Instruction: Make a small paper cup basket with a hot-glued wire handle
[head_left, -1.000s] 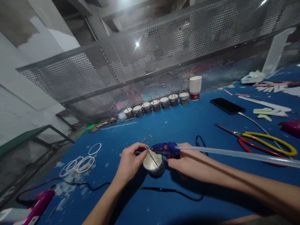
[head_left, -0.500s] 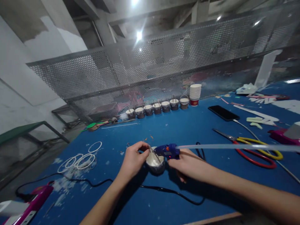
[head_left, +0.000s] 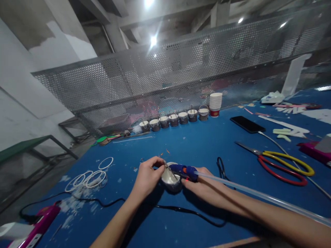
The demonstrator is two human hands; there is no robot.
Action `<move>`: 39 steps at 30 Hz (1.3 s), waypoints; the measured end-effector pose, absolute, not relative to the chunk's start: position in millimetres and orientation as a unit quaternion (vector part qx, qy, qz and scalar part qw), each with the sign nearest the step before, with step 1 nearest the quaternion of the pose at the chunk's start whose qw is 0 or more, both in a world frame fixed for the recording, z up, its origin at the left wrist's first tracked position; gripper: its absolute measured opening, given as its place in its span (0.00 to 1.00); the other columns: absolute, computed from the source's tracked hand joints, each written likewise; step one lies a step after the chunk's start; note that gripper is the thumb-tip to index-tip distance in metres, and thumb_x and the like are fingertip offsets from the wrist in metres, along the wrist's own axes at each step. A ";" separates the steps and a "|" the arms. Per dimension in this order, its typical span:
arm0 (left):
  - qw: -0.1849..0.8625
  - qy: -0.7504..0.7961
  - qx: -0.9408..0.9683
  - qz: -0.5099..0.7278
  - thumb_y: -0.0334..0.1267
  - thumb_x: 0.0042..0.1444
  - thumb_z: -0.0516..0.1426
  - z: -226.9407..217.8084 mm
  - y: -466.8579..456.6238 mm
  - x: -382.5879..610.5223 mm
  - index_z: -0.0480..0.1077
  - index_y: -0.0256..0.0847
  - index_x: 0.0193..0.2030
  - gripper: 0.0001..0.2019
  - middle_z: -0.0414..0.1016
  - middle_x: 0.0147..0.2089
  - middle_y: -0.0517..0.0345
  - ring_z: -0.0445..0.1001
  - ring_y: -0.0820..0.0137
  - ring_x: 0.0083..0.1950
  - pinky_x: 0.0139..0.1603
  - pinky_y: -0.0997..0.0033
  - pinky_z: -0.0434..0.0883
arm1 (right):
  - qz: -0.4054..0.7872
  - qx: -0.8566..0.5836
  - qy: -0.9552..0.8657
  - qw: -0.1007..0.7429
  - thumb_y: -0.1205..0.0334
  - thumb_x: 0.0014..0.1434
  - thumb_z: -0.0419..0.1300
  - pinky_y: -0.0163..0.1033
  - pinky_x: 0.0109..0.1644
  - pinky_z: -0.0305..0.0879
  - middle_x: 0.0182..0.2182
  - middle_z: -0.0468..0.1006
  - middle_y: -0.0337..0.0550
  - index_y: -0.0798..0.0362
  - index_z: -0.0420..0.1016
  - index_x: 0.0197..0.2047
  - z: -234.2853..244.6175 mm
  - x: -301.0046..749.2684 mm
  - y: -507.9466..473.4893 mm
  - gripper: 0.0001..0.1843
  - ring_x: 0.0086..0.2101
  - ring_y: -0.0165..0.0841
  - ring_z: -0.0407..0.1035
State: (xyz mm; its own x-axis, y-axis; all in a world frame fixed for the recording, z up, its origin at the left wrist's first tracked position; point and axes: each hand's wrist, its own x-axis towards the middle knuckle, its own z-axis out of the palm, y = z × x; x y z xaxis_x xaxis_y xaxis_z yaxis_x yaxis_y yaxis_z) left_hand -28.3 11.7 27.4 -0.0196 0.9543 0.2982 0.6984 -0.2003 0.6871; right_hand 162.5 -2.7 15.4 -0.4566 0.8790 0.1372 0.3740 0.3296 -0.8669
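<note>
A small paper cup (head_left: pixel 171 180) with a white inside and a dark outer wrap stands on the blue table (head_left: pixel 196 144). My left hand (head_left: pixel 147 176) is closed in a pinch on a thin wire handle (head_left: pixel 169 169) at the cup's left rim. My right hand (head_left: pixel 200 182) grips a blue glue gun (head_left: pixel 184 170) whose nozzle points into the cup. A long clear glue stick (head_left: pixel 258 197) trails from the back of the gun to the lower right.
A row of several similar cups (head_left: pixel 173 120) and a stack of paper cups (head_left: pixel 215 104) stand by the perforated metal screen. White rings (head_left: pixel 89 176), a black cable (head_left: pixel 181 210), scissors (head_left: pixel 281 162), a phone (head_left: pixel 247 124) and pink glue guns (head_left: pixel 38 225) lie around.
The glue gun has tipped, its glue stick swinging from level down toward the lower right. Both hands stay at the cup. The camera view shifted slightly.
</note>
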 end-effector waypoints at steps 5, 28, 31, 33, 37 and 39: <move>0.175 0.612 0.678 0.368 0.32 0.42 0.52 26.6 12.6 -29.9 0.71 0.40 0.23 0.06 0.76 0.26 0.59 0.72 0.69 0.29 0.29 0.74 0.67 | 0.423 -0.418 -0.743 0.306 0.66 0.52 0.50 0.31 0.23 0.47 0.17 0.58 0.32 0.52 0.58 0.23 17.0 163.6 -4.4 0.07 0.20 0.26 0.52; 0.187 0.614 0.677 0.361 0.33 0.40 0.53 27.3 14.4 -32.5 0.71 0.39 0.23 0.06 0.75 0.25 0.59 0.71 0.70 0.28 0.29 0.74 0.67 | 0.421 -0.406 -0.741 0.329 0.66 0.50 0.52 0.32 0.24 0.46 0.19 0.59 0.33 0.53 0.58 0.22 7.0 159.9 1.3 0.07 0.22 0.25 0.51; 0.176 0.614 0.681 0.357 0.32 0.40 0.53 28.6 13.3 -32.5 0.72 0.39 0.24 0.07 0.75 0.25 0.59 0.71 0.70 0.28 0.29 0.74 0.67 | 0.423 -0.400 -0.742 0.332 0.65 0.51 0.51 0.32 0.24 0.47 0.19 0.59 0.33 0.53 0.57 0.22 5.5 160.3 1.4 0.08 0.22 0.25 0.51; 0.173 0.610 0.687 0.354 0.32 0.41 0.52 29.2 13.1 -33.2 0.72 0.39 0.24 0.07 0.76 0.25 0.59 0.72 0.70 0.28 0.29 0.74 0.68 | 0.423 -0.398 -0.742 0.334 0.65 0.51 0.51 0.32 0.24 0.47 0.19 0.59 0.33 0.53 0.58 0.22 4.4 160.6 1.4 0.08 0.22 0.25 0.51; 0.168 0.595 0.698 0.361 0.34 0.45 0.53 29.3 13.3 -34.1 0.74 0.39 0.26 0.08 0.77 0.27 0.58 0.73 0.70 0.29 0.28 0.75 0.68 | 0.420 -0.405 -0.739 0.336 0.65 0.51 0.52 0.32 0.24 0.47 0.19 0.60 0.33 0.53 0.58 0.22 2.8 161.0 1.4 0.08 0.22 0.25 0.51; 0.163 0.588 0.702 0.366 0.35 0.46 0.53 29.2 13.3 -33.9 0.74 0.39 0.27 0.08 0.78 0.27 0.57 0.74 0.69 0.30 0.28 0.75 0.68 | 0.418 -0.409 -0.737 0.337 0.65 0.51 0.52 0.32 0.24 0.47 0.19 0.60 0.33 0.53 0.58 0.22 2.6 161.0 0.7 0.08 0.22 0.25 0.52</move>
State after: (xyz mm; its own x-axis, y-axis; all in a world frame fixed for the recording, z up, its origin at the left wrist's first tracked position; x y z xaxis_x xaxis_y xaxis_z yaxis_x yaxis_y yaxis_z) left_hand -33.9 13.3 29.2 0.0397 0.9458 0.3224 0.7074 -0.2545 0.6594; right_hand 161.0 0.7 2.6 -0.4374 0.8859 0.1544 0.3218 0.3145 -0.8930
